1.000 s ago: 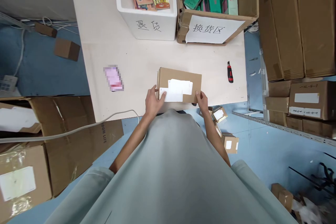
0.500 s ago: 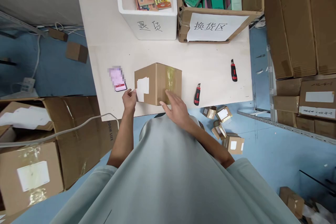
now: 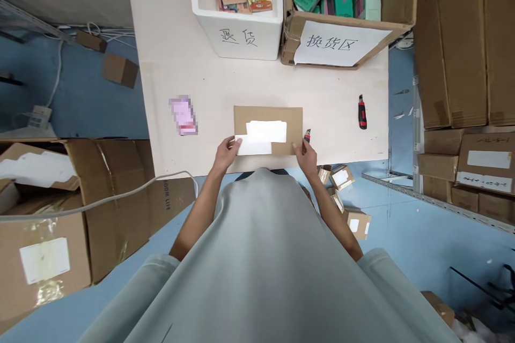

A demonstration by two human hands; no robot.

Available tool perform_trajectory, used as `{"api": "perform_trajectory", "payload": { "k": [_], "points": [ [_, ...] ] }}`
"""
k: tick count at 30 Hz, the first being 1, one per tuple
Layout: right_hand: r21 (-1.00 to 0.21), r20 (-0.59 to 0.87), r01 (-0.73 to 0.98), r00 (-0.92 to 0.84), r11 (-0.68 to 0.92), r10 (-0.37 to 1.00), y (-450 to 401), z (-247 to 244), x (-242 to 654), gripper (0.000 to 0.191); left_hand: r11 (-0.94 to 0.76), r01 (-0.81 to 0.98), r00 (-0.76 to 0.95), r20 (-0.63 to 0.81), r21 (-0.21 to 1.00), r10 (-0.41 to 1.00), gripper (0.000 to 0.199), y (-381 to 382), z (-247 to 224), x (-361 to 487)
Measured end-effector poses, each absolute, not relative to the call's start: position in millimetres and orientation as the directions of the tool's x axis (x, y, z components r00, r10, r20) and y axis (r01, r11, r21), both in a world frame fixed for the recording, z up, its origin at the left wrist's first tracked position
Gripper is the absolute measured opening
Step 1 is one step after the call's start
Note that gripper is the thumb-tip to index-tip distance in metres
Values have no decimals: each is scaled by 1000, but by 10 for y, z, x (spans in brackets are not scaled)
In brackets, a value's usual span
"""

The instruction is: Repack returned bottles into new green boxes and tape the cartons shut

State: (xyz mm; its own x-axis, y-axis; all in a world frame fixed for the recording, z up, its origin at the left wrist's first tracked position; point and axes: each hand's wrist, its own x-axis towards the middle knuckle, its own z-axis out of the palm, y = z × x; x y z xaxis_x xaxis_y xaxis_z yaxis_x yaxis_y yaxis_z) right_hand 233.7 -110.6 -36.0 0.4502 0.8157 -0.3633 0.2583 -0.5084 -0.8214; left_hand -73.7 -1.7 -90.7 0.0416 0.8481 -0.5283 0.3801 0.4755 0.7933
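My left hand [image 3: 226, 154] pinches the near left corner of the cardboard box [image 3: 265, 114], and my right hand [image 3: 307, 158] pinches the near right corner. So the box lies between them, its long axis going from one hand to the other (neither is nearer), by the front edge of the counter [image 3: 217, 86]. Just beside my right fingers, a knife [image 3: 307, 135] is partly hidden.

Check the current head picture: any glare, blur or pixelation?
Head view: the labels on the box are washed out, no print readable; also in the head view, the tape on the lower-left carton catches bright glare; in the head view, a pink patch on the table is pixelated, while left hand and right hand look fairly sharp.
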Motion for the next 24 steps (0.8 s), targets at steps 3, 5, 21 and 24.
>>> {"api": "perform_trajectory", "payload": {
  "k": [3, 5, 21, 24],
  "points": [
    [-845, -414, 149, 424, -513, 805, -1207, -487, 2446, 86, 485, 349, 75, -540, 802, 838, 78, -122, -793, -627],
    [-856, -426, 102, 418, -507, 802, -1336, -510, 2430, 90, 504, 314, 101, -556, 805, 825, 85, -214, -728, -672],
    [-848, -441, 103, 407, -520, 800, -1569, -579, 2334, 83, 579, 164, 104, -598, 798, 795, 99, -443, -710, -744],
    [-844, -406, 157, 436, -512, 803, -1345, -521, 2331, 91, 544, 200, 17, -558, 815, 829, 81, -283, -666, -624]
  ]
}}
